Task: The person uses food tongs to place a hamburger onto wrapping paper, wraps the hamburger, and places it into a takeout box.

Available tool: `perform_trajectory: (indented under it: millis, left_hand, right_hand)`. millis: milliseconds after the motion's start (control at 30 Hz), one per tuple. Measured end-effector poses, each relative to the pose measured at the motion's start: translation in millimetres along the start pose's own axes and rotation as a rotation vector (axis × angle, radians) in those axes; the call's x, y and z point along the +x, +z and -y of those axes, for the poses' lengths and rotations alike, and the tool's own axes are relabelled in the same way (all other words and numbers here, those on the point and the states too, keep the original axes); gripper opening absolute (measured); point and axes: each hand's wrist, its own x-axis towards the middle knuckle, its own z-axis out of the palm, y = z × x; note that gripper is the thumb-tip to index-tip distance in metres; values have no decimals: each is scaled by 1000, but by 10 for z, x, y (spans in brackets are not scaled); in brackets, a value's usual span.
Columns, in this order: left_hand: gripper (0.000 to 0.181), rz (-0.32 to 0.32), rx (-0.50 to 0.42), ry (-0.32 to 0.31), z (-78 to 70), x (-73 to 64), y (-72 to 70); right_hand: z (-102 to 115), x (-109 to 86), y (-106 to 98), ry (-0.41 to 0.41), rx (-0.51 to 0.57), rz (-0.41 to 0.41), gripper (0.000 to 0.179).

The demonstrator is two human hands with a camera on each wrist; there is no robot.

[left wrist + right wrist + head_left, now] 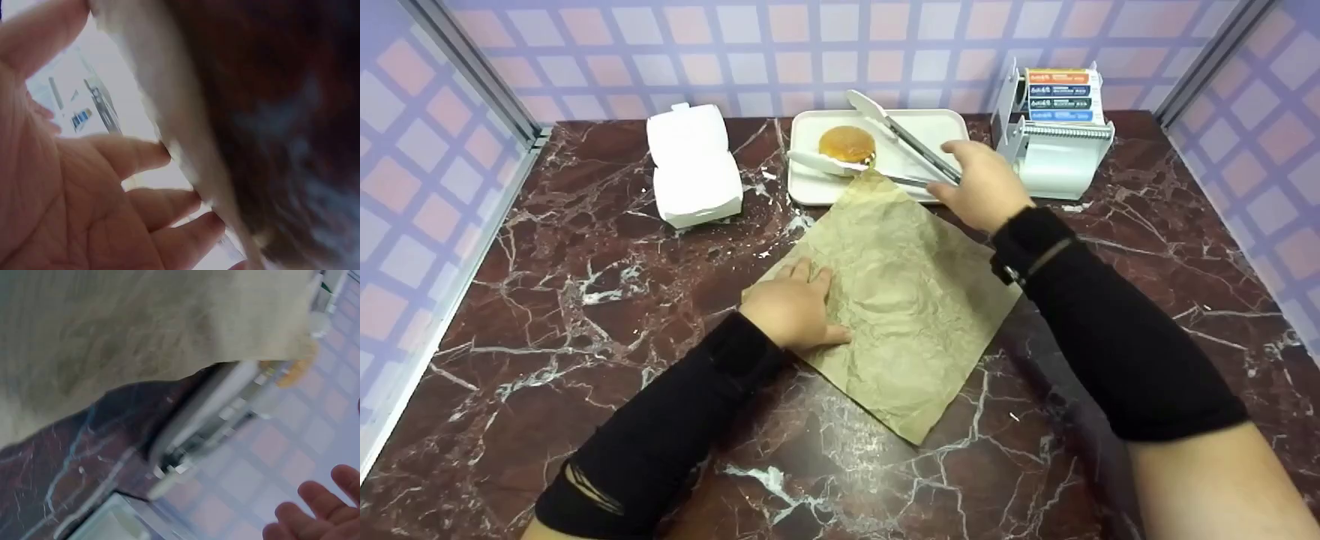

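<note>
A crumpled sheet of brown paper (907, 300) lies cornerwise on the dark marbled table. My left hand (795, 307) rests on its left side, fingers spread. In the left wrist view the fingertips (211, 219) are at the sheet's edge. Behind the paper, a round golden bun (847, 139) sits on a white tray (949, 129). Tongs (911, 146) with white tips lie across the tray, their spread arms on either side of the bun. My right hand (986, 187) is at the handle end of the tongs, thumb and forefinger apart. In the right wrist view its fingers (320, 500) hold nothing.
At the back left stands a white clamshell box (697, 187), its two halves laid out. A white holder (1057, 169) with colourful labelled strips stands right of the tray. White crumbs (769, 176) lie between box and tray. Checked walls (885, 45) enclose the back and sides.
</note>
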Motion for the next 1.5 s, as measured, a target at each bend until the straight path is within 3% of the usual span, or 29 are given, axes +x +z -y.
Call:
perform_trajectory:
  millis: [233,567,933,1167,1367,1500]
  left_hand:
    - [119,60,-22,-22,73,-10,1]
    - [121,22,-59,-5,61,-27,-6]
    - [123,14,-49,3,34,-11,-13]
    - [122,25,-49,-25,67,11,-34]
    - [123,32,-59,-45,118,60,-53]
    - [123,29,-71,-49,148,58,-40]
  right_hand:
    - [-171,391,211,24,-82,143,79]
    - [-355,625,282,81,-107,198,88]
    - [-317,642,255,51,-59,205,92]
    - [-252,519,55,-15,5,154,51]
    - [-247,375,11,-7,3,151,58]
    - [-263,344,50,-21,-36,144,52]
